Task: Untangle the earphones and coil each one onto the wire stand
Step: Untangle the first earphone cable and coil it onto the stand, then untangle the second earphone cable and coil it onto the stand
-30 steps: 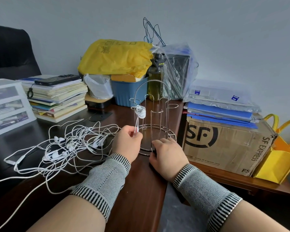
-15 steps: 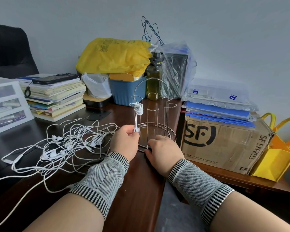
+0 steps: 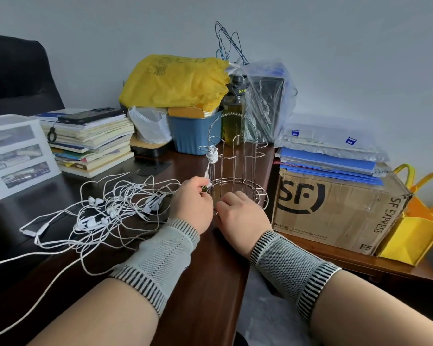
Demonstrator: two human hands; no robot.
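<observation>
Head view shows your left hand [image 3: 194, 203] at the near left edge of the wire stand [image 3: 238, 166]; its fingers [image 3: 202, 182] are curled and pinch the loose end of a white cord that runs up to a small coil of earphone wire [image 3: 212, 154] wrapped round one of the stand's upper loops; something small and dark with a glint of gold sits by your fingertips, too small to tell what it is. Your right hand [image 3: 240, 216] lies knuckles-up at the front of the stand's ring base; its fingertips reach under the rim, and you cannot tell from here whether they hold the ring or only touch it. Both wrists wear grey knit bands. The stand is upright on the brown desk [image 3: 210, 270], just left of a cardboard box [image 3: 335, 208] with blue folders stacked on top; a yellow bag [image 3: 415, 221] sits beside the box. The tangled earphones [image 3: 110, 208] lie in a loose heap on the dark desktop to your left, well clear of the stand, with cords trailing toward the near edge. Behind are a pile of books [image 3: 93, 141] with a phone [image 3: 90, 116] on top, a blue tub [image 3: 193, 133], and a bottle [image 3: 234, 116].
</observation>
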